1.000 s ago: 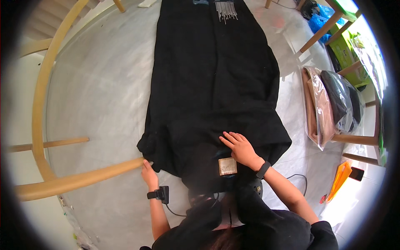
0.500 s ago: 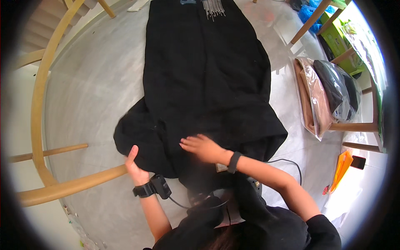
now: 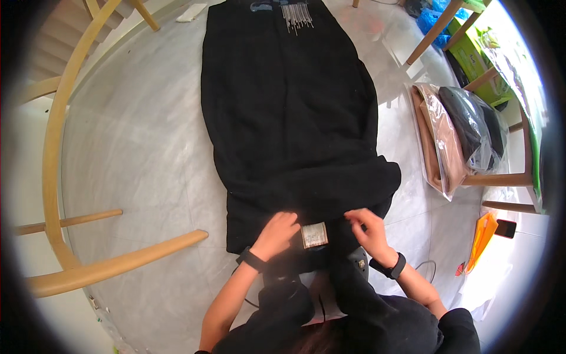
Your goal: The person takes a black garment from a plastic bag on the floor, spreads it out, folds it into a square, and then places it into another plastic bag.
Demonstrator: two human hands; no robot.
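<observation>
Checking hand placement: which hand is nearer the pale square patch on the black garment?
The left hand: it is just left of the pale square patch, while the right hand is farther off, across a wider strip of black garment.

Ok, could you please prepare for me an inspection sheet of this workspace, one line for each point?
Surface: pale grey floor, glossy.
Job's things: black garment spread out, pale fringe-like pattern at far end; pale label at near end.
Clutter: bagged cloths, orange item and blue bags, all at right.
Hands: left and right at the garment, either side of label; grip unclear.
Cables: thin dark cable beside right wrist.
Surroundings: wooden frame at left; wooden legs at right.
</observation>
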